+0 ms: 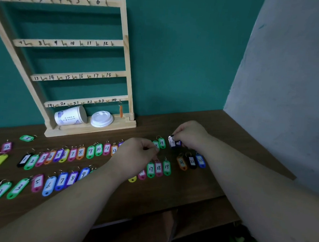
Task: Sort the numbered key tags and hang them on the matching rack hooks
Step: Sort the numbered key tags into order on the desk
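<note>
Near the worktop's (228, 128) back right corner, the right hand (189, 135) is pinching a dark blue key tag (174, 143). Beside it, the left hand (136, 153) is curling over a green tag (156, 144), grip unclear. An orange tag (121, 111) is hanging on the rack (127, 63).

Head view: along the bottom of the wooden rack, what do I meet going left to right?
From the left: white paper cup lying on its side → white plastic cup lid → hanging orange plastic key tag.

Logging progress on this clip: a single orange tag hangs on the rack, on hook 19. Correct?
Not quite. The single orange tag does hang on the rack, but on hook 24, at the right end of the bottom rail, as the head view shows.
</note>
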